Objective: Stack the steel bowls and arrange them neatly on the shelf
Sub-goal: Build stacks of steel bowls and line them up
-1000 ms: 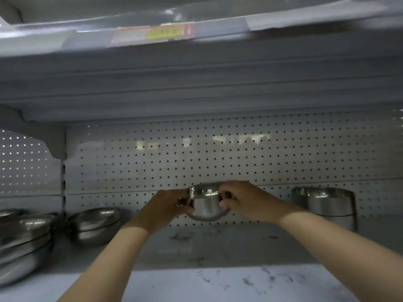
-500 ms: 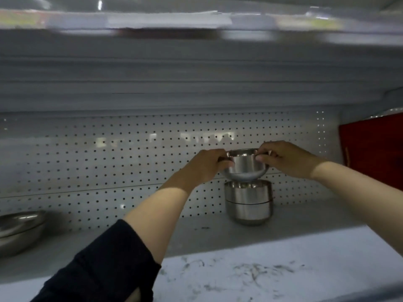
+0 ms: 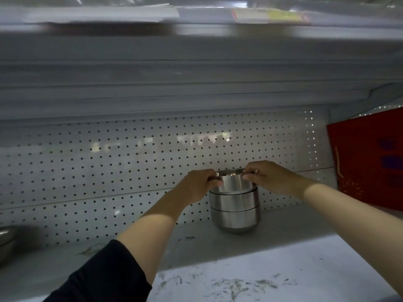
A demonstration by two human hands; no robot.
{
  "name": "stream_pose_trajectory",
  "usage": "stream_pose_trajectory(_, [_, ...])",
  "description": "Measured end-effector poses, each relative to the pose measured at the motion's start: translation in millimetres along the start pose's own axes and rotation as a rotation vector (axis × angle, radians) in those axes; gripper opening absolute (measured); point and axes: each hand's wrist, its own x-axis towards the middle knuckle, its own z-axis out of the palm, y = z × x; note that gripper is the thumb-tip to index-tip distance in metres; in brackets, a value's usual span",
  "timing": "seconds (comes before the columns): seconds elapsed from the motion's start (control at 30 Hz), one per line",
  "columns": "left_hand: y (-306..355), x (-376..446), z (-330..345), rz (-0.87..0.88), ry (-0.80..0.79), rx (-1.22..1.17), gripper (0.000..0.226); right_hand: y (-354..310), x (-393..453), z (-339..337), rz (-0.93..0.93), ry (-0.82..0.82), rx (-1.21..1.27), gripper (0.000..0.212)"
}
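Both hands are reaching deep into the shelf (image 3: 250, 258). The left hand (image 3: 197, 186) is gripping the left side of the top bowl (image 3: 233, 182), thumb curled against its wall and fingers hooked over the rim. The right hand (image 3: 269, 177) is pinching the opposite rim, thumb in front and fingers over the top. That bowl is sitting nested in the stack (image 3: 235, 211), two bowls showing beneath it, the three lining up straight and upright. The stack is standing on the shelf floor close to the pegboard (image 3: 109, 166), right of centre. A red box (image 3: 368, 158) is leaning at the far right, well apart from the stack. At the far left edge, another bowl (image 3: 5, 238) is peeking in, only partly showing. The shelf's pale front surface is showing dark scuff marks (image 3: 237, 284) below the arms. A black sleeve (image 3: 102, 277) is covering the left upper arm, and a blurred price tag (image 3: 270, 16) is hanging on the shelf edge overhead.
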Motion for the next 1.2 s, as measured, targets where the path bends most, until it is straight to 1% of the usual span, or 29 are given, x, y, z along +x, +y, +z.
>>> stream_pose_trajectory(0.17, [-0.8, 2.5, 3.4, 0.011, -0.022, 0.033, 0.032, 2.0, -2.5, 5.9, 0.01, 0.024, 0.034, 0.02])
stream_pose_trajectory(0.33, [0.7, -0.2, -1.7, -0.022, -0.065, -0.044, 0.033, -2.9, -6.5, 3.8, 0.03, 0.011, 0.029, 0.02])
stream_pose_trajectory(0.37, [-0.1, -2.9, -5.3, -0.032, -0.074, -0.074, 0.034, -5.5, -8.6, 1.9, 0.026, 0.035, 0.029, 0.019])
stream_pose_trajectory(0.43, [-6.8, -12.7, -16.2, -0.053, -0.054, -0.099, 0.04, -14.6, -12.9, -1.4, 0.019, 0.14, 0.054, 0.012])
stream_pose_trajectory(0.5, [-20.0, -29.3, -30.2, -0.085, -0.01, -0.053, 0.036, -34.1, -16.0, 0.3, 0.002, 0.214, 0.086, 0.009])
stream_pose_trajectory(0.57, [-36.2, -53.6, -45.9, -0.132, 0.011, 0.022, 0.028, -65.8, -15.2, 12.3, -0.038, 0.175, 0.098, 0.008])
stream_pose_trajectory(0.63, [-53.1, -82.9, -60.6, -0.177, 0.012, 0.1, 0.022, -105.0, -12.0, 35.6, -0.088, 0.078, 0.076, 0.009])
stream_pose_trajectory(0.77, [-94.7, -146.2, -91.8, -0.281, -0.006, 0.17, 0.02, -195.6, -11.3, 96.1, -0.13, -0.077, 0.084, 0.009])
stream_pose_trajectory(0.87, [-129.7, -197.0, -119.7, -0.319, -0.036, 0.237, 0.022, -258.3, -16.5, 138.9, -0.202, -0.146, -0.008, 0.012])
stream_pose_trajectory(0.97, [-162.2, -260.8, -151.5, -0.274, -0.042, 0.272, 0.023, -321.0, -23.1, 174.9, -0.231, -0.162, -0.033, 0.022])
stream_pose_trajectory(1.03, [-184.9, -302.9, -169.7, -0.222, -0.024, 0.285, 0.022, -360.4, -28.5, 196.8, -0.212, -0.158, 0.003, 0.023])
stream_pose_trajectory(1.1, [-207.4, -339.3, -188.5, -0.212, -0.008, 0.28, 0.019, -395.8, -31.1, 217.4, -0.192, -0.167, 0.026, 0.022])
stream_pose_trajectory(1.2, [-238.7, -383.0, -221.4, -0.224, 0.09, 0.261, 0.014, -439.5, -32.0, 241.9, -0.164, -0.154, 0.093, 0.021])
